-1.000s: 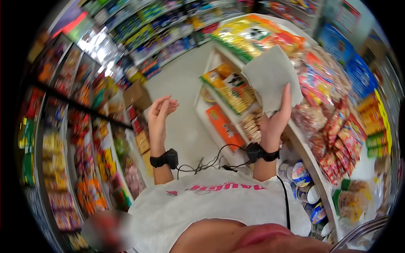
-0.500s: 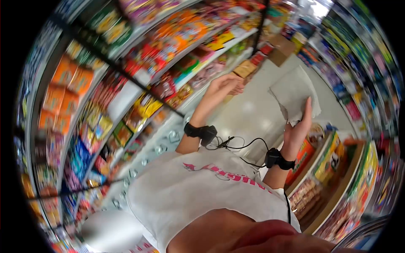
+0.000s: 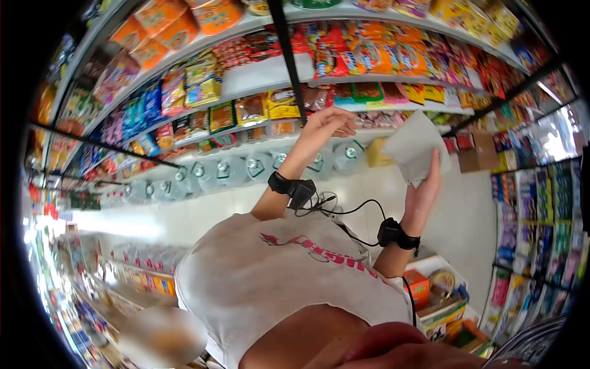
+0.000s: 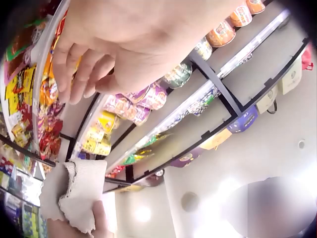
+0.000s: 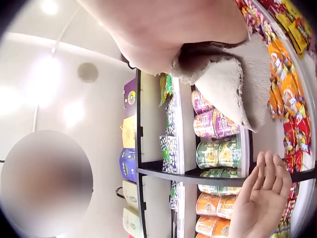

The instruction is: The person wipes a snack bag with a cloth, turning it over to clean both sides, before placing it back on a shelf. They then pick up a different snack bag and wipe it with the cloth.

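A folded whitish-grey cloth (image 3: 418, 147) with frayed edges is held in my right hand (image 3: 425, 187), the thumb lying over its near side. In the left wrist view the cloth (image 4: 81, 193) hangs in loose folds above the right hand's thumb. My left hand (image 3: 326, 128) is raised in front of the shelves with relaxed, slightly bent fingers and nothing in them. The right wrist view shows the left hand (image 5: 262, 198) palm up, apart from the cloth (image 5: 228, 84).
Shelves of snack packets (image 3: 375, 56) and instant noodle tubs (image 3: 215, 15) curve ahead. Large clear water bottles (image 3: 230, 172) line the floor below them. A cardboard box (image 3: 478, 154) stands at the right, and a low display unit with an orange box (image 3: 418, 288) sits beside my right elbow.
The view has swung left from the display table to face the snack shelves. The right hand has kept hold of the cloth throughout; the left has stayed raised and free.
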Tool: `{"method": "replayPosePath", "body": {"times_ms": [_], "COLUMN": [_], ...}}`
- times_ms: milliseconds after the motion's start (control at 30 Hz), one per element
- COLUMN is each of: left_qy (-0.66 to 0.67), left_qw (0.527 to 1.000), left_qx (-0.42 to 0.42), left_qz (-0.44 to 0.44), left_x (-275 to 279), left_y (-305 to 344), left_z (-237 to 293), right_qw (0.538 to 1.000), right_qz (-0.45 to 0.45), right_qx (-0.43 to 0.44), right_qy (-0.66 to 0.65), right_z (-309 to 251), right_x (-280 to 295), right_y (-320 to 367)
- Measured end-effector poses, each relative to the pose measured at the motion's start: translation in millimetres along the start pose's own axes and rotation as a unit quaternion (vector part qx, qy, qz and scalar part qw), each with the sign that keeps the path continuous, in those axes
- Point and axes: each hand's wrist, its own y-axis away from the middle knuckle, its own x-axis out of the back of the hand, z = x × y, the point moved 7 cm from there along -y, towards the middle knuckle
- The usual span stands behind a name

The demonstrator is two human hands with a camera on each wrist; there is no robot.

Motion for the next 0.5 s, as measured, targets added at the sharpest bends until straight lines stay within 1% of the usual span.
{"method": "replayPosePath", "body": {"times_ms": [67, 167, 233, 267, 367, 467, 500], "left_qy": [-0.005, 0.025, 0.069, 0.098, 0.12, 0.115, 0.117], "left_qw": [0.999, 0.994, 0.986, 0.979, 0.962, 0.945, 0.942], "left_qx": [0.013, 0.013, -0.005, -0.032, -0.07, -0.086, -0.092], "left_qz": [0.044, 0.109, 0.152, 0.173, 0.234, 0.295, 0.3], "left_x": [16, 46, 85, 104, 177, 231, 247], "left_y": [6, 20, 26, 29, 40, 43, 38], "left_z": [3, 15, 18, 21, 22, 26, 27], "right_qw": [0.999, 0.993, 0.988, 0.984, 0.947, 0.924, 0.916], "right_qz": [-0.052, -0.095, -0.125, -0.141, -0.273, -0.29, -0.304], "right_qx": [-0.014, -0.053, -0.094, -0.109, -0.159, -0.193, -0.191], "right_qy": [-0.002, -0.035, 0.001, 0.021, 0.06, 0.161, 0.18], "right_z": [21, 56, 95, 113, 154, 154, 170], "right_x": [-5, -27, -45, -56, -112, -159, -169], "right_y": [-17, -35, -49, -56, -53, -23, -30]}}
